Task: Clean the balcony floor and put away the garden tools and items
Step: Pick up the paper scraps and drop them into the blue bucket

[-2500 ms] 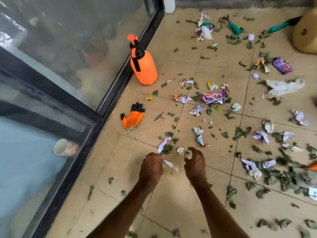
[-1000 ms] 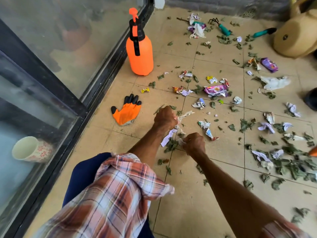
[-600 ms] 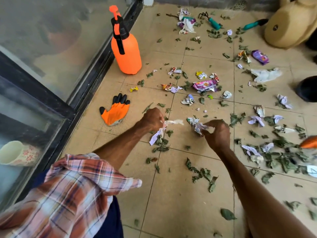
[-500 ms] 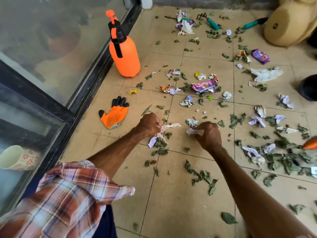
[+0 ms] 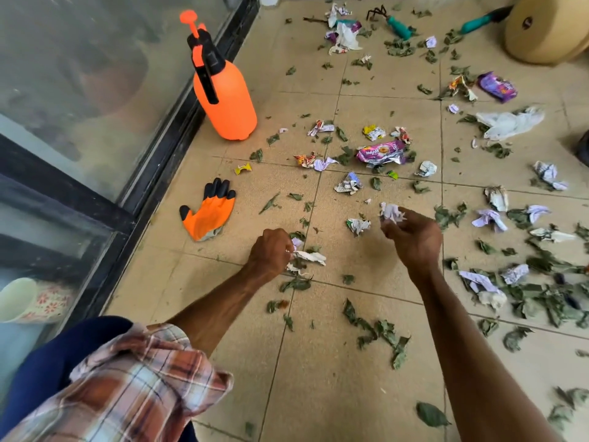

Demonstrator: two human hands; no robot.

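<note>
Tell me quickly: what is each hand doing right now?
Left hand: fingers curled round a bunch of paper scraps.
Right hand: fingers pinching a crumpled paper ball.

Beige tiled floor (image 5: 334, 378), littered all over. Upright just beside the black door track (image 5: 165, 161), an orange spray bottle (image 5: 228, 103); nearer, flat on the tiles, an orange-and-black glove (image 5: 207, 215). Mid-floor, crumpled paper scraps (image 5: 358, 225), a pink snack wrapper (image 5: 381, 152) and a small yellow wrapper bit (image 5: 243, 169). Farther right, a purple wrapper (image 5: 497, 87) and a white plastic bag (image 5: 510, 121). At the far edge, a teal-handled hand rake (image 5: 395, 25) and a tan round container (image 5: 548, 30). Dry green leaves (image 5: 382, 330) everywhere, thickest at the right edge.
</note>
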